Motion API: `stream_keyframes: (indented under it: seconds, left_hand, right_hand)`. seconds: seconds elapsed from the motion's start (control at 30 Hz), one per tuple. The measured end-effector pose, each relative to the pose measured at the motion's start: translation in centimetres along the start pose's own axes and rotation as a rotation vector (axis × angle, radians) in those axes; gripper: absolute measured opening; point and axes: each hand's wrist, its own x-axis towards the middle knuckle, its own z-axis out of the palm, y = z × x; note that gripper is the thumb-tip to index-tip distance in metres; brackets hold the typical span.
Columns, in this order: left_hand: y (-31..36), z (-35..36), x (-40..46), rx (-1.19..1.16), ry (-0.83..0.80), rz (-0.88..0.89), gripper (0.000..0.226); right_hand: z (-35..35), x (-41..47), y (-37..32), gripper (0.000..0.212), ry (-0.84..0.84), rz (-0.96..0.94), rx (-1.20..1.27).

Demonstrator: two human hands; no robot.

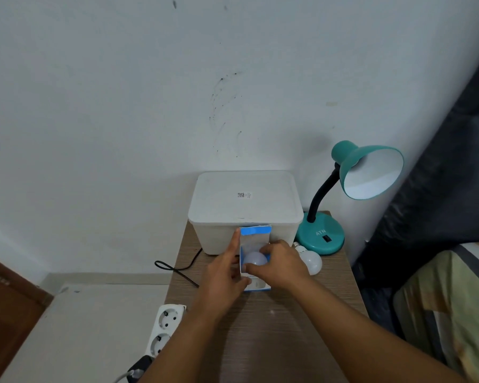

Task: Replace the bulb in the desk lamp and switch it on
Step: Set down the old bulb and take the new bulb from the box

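Nearest the camera, at the lower left edge of the worktop [274, 327], a white power strip [165, 328] hangs off the side with a black plug [138, 367] in its lowest socket. Further in, both forearms reach forward to a small blue and white bulb box [253, 244] held upright over the middle of the wood-grain surface. Left hand [223, 275] steadies the carton, its index finger stretched up along the left wall and the other fingers apparently wrapped round the lower part. Right hand [281, 265] has its fingers curled at the open front, closing on the frosted new bulb [255, 258] that sits inside the box; how firmly it is pinched cannot be told. That bulb is probably light, smooth and fairly fragile, so it is best taken round the widest part of the globe and drawn straight out, without squeezing. Just right of the hands a second bulb [310, 261] lies on its side, its screw cap pointing toward the lamp base [320, 234]. Behind the carton stands a lidded white storage box [245, 200]. Beyond, the teal desk lamp [368, 170] arches on a black gooseneck, its shade showing no bulb, judging from the visible inside.
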Motion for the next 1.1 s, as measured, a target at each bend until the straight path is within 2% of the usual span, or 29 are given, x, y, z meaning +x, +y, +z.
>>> stream_keyframes:
  seconds: [0.13, 0.27, 0.5, 0.6, 0.77, 1.1]
  left_hand:
    - [0.1, 0.0, 0.1, 0.018, -0.006, 0.002, 0.114]
    - [0.2, 0.0, 0.0, 0.004, -0.007, -0.006, 0.115]
    - [0.5, -0.1, -0.2, 0.024, -0.027, -0.038, 0.113]
    - [0.6, 0.2, -0.3, 0.031, -0.027, -0.035, 0.110]
    - [0.5, 0.4, -0.5, 0.035, -0.024, -0.044, 0.112]
    - [1.1, 0.2, -0.7, 0.020, -0.014, -0.081, 0.115]
  right_hand:
    - [-0.7, 0.6, -0.9, 0.049, -0.095, 0.064, -0.028]
    - [-1.2, 0.9, -1.7, 0.042, -0.143, 0.086, -0.064]
    - [-2.3, -1.3, -1.2, 0.040, -0.001, 0.048, 0.158]
    - [-3.2, -2.6, -0.7, 0.041, 0.052, -0.024, 0.276]
    - [-4.2, -3.9, -0.4, 0.052, 0.099, -0.042, 0.292]
    - [-6.6, -6.3, 0.8, 0.047, 0.161, -0.068, 0.412]
